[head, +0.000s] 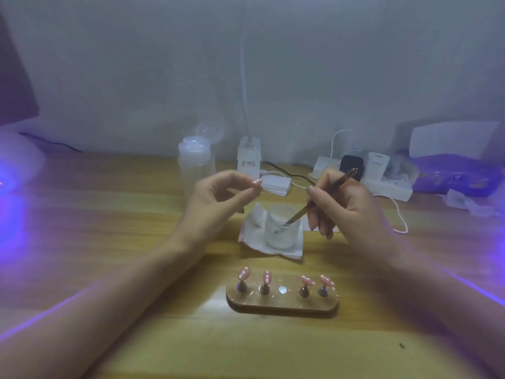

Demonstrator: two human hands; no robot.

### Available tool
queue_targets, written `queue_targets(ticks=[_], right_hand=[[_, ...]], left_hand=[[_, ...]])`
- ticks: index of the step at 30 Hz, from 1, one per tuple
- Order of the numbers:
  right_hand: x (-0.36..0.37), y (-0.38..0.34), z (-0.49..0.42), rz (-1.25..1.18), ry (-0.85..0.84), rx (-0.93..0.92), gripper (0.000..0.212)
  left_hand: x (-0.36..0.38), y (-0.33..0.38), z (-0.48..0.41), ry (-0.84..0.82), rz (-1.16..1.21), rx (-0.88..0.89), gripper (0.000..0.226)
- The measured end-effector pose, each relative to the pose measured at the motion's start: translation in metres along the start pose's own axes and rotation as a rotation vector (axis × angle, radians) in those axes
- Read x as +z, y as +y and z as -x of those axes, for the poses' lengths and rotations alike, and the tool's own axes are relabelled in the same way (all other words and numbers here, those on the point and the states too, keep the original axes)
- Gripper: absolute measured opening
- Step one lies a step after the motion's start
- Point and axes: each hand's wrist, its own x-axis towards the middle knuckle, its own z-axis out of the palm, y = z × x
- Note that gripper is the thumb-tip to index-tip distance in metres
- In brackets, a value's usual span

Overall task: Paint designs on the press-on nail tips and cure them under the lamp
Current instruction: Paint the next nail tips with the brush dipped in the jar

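Note:
A wooden holder [282, 303] near the table's front carries several pink nail tips [266, 277] with white dots on small stands; its middle spot [282, 289] is bare. My left hand [218, 203] is raised above the table and pinches what looks like a pink nail tip [257, 183] between thumb and forefinger. My right hand [344, 206] grips a thin brush [322, 195], whose tip dips into a small glass cup [281, 228] standing on a white tissue [252, 228].
A clear pump bottle [195, 162], a white lamp base [248, 157], a stack of white pads [276, 184] and a power strip [382, 184] with plugs line the back. Purple light glows from a white lamp [16, 160] at far left. A purple box [453, 173] sits at right.

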Motion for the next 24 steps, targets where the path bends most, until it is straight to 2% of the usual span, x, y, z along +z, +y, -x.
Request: queue_targets(ticks=[5, 9, 12, 20, 24], right_hand=[[-0.001, 0.004, 0.001, -0.109, 0.108, 0.045, 0.025], [-0.005, 0.009, 0.005, -0.241, 0.242, 0.082, 0.026], [-0.006, 0.015, 0.011, -0.335, 0.316, 0.128, 0.025], [-0.005, 0.022, 0.014, -0.493, 0.413, 0.248, 0.023], [-0.004, 0.021, 0.013, -0.54, 0.419, 0.242, 0.024]], left_hand=[[-0.004, -0.014, 0.003, 0.022, -0.041, 0.0, 0.018], [-0.003, -0.017, 0.005, -0.014, -0.079, 0.041, 0.005], [-0.001, -0.02, 0.006, -0.034, -0.048, 0.042, 0.006], [0.0, -0.019, 0.007, -0.088, -0.065, 0.06, 0.005], [0.001, -0.019, 0.008, -0.095, -0.115, 0.06, 0.022]])
